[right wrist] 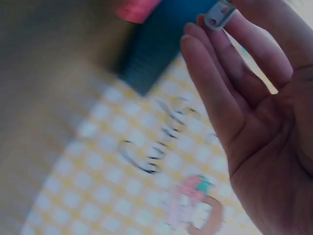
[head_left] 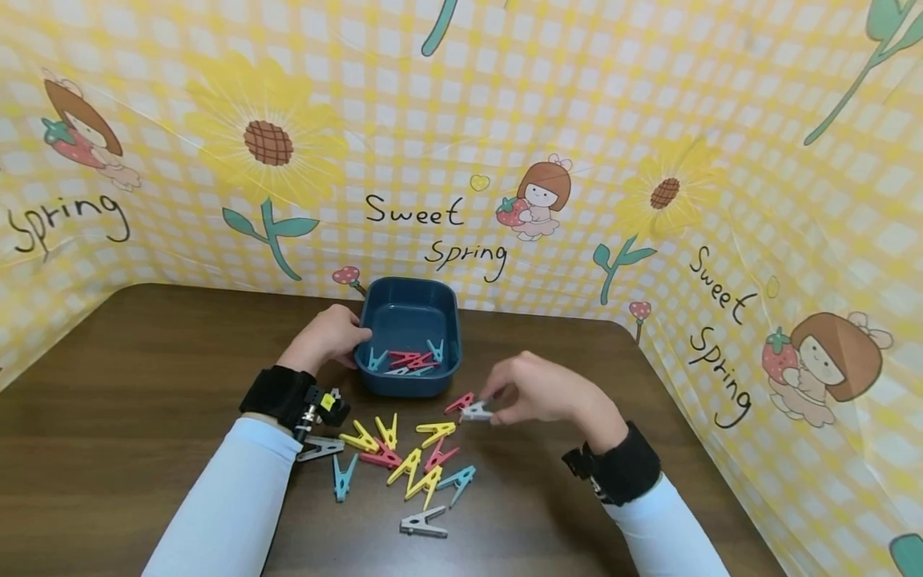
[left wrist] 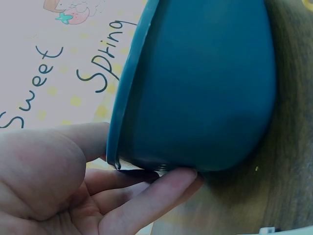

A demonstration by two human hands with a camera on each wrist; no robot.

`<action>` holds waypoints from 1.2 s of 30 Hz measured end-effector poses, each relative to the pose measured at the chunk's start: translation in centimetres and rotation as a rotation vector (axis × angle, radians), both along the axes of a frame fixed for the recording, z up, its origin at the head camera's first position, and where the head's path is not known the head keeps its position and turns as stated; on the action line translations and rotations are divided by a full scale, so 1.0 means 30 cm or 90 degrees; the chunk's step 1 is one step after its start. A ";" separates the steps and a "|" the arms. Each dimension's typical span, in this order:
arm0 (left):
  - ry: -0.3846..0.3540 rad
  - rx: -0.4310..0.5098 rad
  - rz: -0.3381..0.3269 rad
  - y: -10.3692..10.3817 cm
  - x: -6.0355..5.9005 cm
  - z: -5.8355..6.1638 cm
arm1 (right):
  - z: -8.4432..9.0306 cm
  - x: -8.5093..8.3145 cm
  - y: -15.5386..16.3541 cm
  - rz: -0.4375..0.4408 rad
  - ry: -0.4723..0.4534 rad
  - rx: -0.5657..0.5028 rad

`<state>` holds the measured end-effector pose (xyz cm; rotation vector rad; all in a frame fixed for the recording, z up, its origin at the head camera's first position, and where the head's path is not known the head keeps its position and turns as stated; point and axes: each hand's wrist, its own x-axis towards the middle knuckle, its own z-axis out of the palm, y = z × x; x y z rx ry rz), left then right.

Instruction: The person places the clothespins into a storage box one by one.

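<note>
Yellow gingham backdrop printed "Sweet Spring"; dark wood table (head_left: 144,417). Blue tub (head_left: 409,320) at the rear centre holds several pegs. Left hand (head_left: 326,336) grips its near-left rim, thumb over the lip and fingers (left wrist: 161,188) under the base, seen only in the left wrist view. Right hand (head_left: 541,389) pinches a grey peg (head_left: 476,413), long axis pointing left, just right of the tub; a red peg (head_left: 459,402) touches it. Loose peg pile (head_left: 404,465) lies nearer the person, between both arms.

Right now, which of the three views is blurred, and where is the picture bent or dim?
Right wrist view: motion blur smears the blue tub and the backdrop.
Left wrist view: dim but sharp on the tub.
Head view: evenly lit, the table edges curve, and the right hand is slightly blurred.
</note>
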<state>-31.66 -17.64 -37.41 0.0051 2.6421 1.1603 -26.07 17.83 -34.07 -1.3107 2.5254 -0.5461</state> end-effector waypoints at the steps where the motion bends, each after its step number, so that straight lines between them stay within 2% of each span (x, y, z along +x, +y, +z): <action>1: -0.001 -0.001 0.000 -0.004 -0.001 0.001 | 0.026 -0.005 -0.011 0.001 0.007 -0.014; 4: -0.004 -0.004 -0.002 -0.012 -0.010 -0.002 | 0.105 -0.032 -0.060 -0.015 0.052 -0.031; 7: -0.006 -0.005 -0.002 -0.014 -0.014 -0.007 | 0.165 -0.090 -0.133 -0.037 0.106 -0.008; 12: -0.001 -0.004 -0.001 -0.020 -0.013 -0.014 | 0.196 -0.220 -0.294 -0.078 0.154 0.078; 16: 0.002 0.003 -0.003 -0.019 -0.016 -0.017 | 0.169 -0.302 -0.416 -0.079 0.170 0.164; 21: -0.002 -0.001 -0.008 -0.017 -0.018 -0.006 | 0.123 -0.357 -0.538 -0.048 0.169 0.237; 28: 0.001 -0.004 -0.011 -0.023 -0.021 0.007 | 0.071 -0.394 -0.648 -0.040 0.196 0.270; 36: -0.003 0.008 -0.022 -0.021 -0.017 -0.001 | -0.063 -0.538 -0.729 -0.056 0.145 0.309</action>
